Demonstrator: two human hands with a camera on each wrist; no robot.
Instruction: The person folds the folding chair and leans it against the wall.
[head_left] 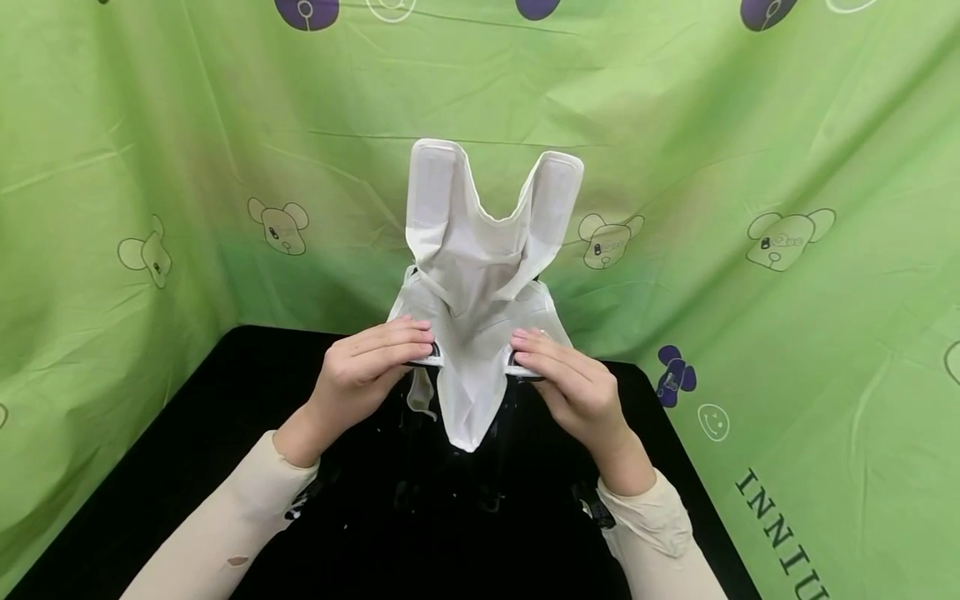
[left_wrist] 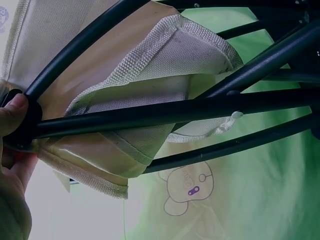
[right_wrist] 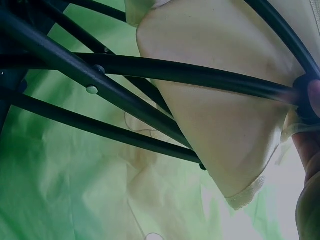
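Note:
A white fabric piece (head_left: pixel 480 275) with two upright strap-like flaps stands in front of me, hung on a dark frame of crossed, riveted tubes (left_wrist: pixel 150 112). At its left side my left hand (head_left: pixel 367 358) grips a black joint of the frame, fingers over the top. My right hand (head_left: pixel 577 379) grips the matching black joint on the right the same way. In the left wrist view the thumb presses on the black joint (left_wrist: pixel 25 120), where two tubes meet. The right wrist view shows tubes (right_wrist: pixel 185 72) running across the hanging fabric (right_wrist: pixel 220 125) to that hand.
A black table surface (head_left: pixel 225 392) lies under the frame, whose lower parts barely show against it. Green printed cloth (head_left: pixel 675 150) hangs close behind and along both sides. Small light specks dot the black surface.

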